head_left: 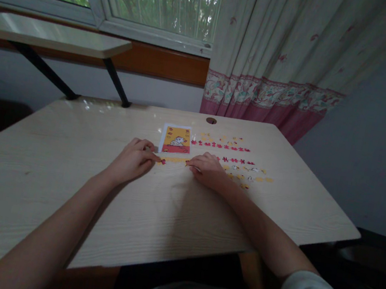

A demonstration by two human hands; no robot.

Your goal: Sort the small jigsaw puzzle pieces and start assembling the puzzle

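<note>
A short strip of joined yellow jigsaw pieces (175,159) lies on the table between my hands, just below a picture card (176,138) of a white animal on yellow and red. At the strip's left end, thumb and forefinger of my left hand (134,158) close on the edge, beside a reddish piece (163,162). My right hand (208,170) pinches a small dark-red and yellow jigsaw piece (187,162) at the strip's right end. The fingertips partly cover what each hand grips.
Loose red jigsaw pieces (220,146) stand in rows right of the card, with yellow and white pieces (249,178) nearer me, partly behind my right hand. The pale wooden table (65,163) has a cable hole (211,120) at the back. A raised shelf (56,36) overhangs the left rear.
</note>
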